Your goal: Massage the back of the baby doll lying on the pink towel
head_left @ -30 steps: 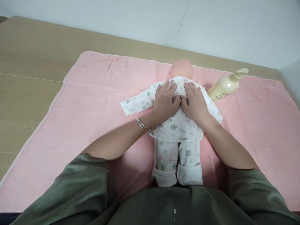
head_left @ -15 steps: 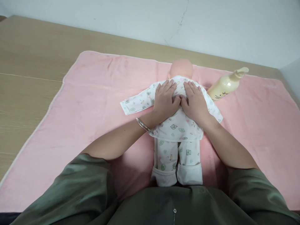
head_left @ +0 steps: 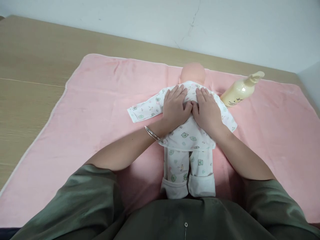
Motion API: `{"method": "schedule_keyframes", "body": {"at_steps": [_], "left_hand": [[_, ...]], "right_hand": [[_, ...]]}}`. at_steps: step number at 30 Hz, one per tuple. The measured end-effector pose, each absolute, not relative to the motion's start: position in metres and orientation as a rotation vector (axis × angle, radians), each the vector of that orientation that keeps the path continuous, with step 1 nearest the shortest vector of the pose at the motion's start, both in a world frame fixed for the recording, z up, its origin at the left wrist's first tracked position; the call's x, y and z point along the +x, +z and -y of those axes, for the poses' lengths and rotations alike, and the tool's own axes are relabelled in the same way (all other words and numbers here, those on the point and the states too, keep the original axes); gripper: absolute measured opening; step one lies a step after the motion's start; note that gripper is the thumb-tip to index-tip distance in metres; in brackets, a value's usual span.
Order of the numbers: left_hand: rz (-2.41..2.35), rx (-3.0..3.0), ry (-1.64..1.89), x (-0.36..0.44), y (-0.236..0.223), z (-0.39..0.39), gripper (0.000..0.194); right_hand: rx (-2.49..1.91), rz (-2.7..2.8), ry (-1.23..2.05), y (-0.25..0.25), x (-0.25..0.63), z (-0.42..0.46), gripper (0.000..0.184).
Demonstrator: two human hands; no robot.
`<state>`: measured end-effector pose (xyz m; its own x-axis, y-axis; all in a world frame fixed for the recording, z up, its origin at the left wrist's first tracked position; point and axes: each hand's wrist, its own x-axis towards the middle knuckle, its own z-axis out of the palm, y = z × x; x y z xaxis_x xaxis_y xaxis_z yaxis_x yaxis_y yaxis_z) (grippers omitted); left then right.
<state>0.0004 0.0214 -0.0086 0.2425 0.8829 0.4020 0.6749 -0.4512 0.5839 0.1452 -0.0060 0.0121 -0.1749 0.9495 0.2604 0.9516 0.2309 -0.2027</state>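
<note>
A baby doll (head_left: 192,72) lies on a pink blanket (head_left: 100,100), its head toward the wall and its face out of sight. It wears a white printed shirt (head_left: 185,138) and matching printed trousers (head_left: 178,163) with turned-up cuffs. My left hand (head_left: 175,106) rests flat on the left side of the doll's upper back, fingers stretched toward its head. On the right side of the back, my right hand (head_left: 207,108) lies flat in the same way. The two thumbs meet or nearly meet at the middle. Neither hand grips anything.
A cream pump bottle (head_left: 238,91) stands on the blanket to the right of the doll, close to its sleeve. Beneath the blanket is a wooden table (head_left: 32,63). A white wall (head_left: 140,23) with a crack runs behind the table.
Both hands stay flat on the doll's back. The whole view has shifted very slightly; the doll and bottle keep their places.
</note>
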Motion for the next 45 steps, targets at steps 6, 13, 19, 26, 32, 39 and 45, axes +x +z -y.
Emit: {"method": "schedule_keyframes", "body": {"at_steps": [6,13,19,26,32,39,45], "left_hand": [[-1.469,2.241,0.981,0.001,-0.009,-0.022,0.054],[-1.427,2.327,1.062,0.001,-0.012,-0.021,0.044],[-1.388,2.314,1.106,-0.001,-0.018,-0.022,0.045],[-1.307,2.358,1.198,-0.003,-0.026,-0.026,0.043],[-1.292,2.372,1.216,-0.003,-0.024,-0.023,0.041],[-1.338,2.205,1.115,-0.007,-0.024,-0.027,0.051],[-1.311,2.185,1.184,-0.008,-0.03,-0.029,0.048]], "right_hand": [[-1.795,2.179,-0.061,0.016,0.139,0.014,0.053],[-1.797,2.223,0.163,0.022,0.154,-0.007,0.058],[-1.824,2.185,-0.021,0.019,0.14,0.016,0.054],[-1.844,2.245,0.186,0.028,0.148,0.003,0.057],[-1.879,2.158,0.243,0.026,0.15,-0.006,0.06],[-1.585,2.054,0.109,0.016,0.138,0.011,0.055],[-1.539,2.053,0.091,0.01,0.141,0.006,0.046]]}}
